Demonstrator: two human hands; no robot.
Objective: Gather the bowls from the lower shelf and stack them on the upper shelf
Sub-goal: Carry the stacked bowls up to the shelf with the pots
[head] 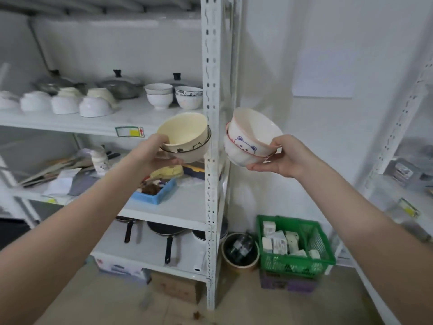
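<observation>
My left hand (150, 153) grips a nested pair of cream bowls (185, 134) with a dark rim, held in front of the white shelf post (212, 160). My right hand (288, 158) holds a second nested pair, white bowls with a red rim and a blue bear drawing (250, 137), to the right of the post. Both pairs hang in the air at about the height of the upper shelf (77, 126). On that shelf stand several white bowls (93, 105) upside down and two upright stacks of white bowls (174, 96).
Lidded pots (119, 84) stand at the back of the upper shelf. The lower shelf (178, 207) carries a blue tray (157, 193), papers and utensils. Frying pans (167, 233) lie below. A green basket (295, 245) and a round tub (240, 250) sit on the floor.
</observation>
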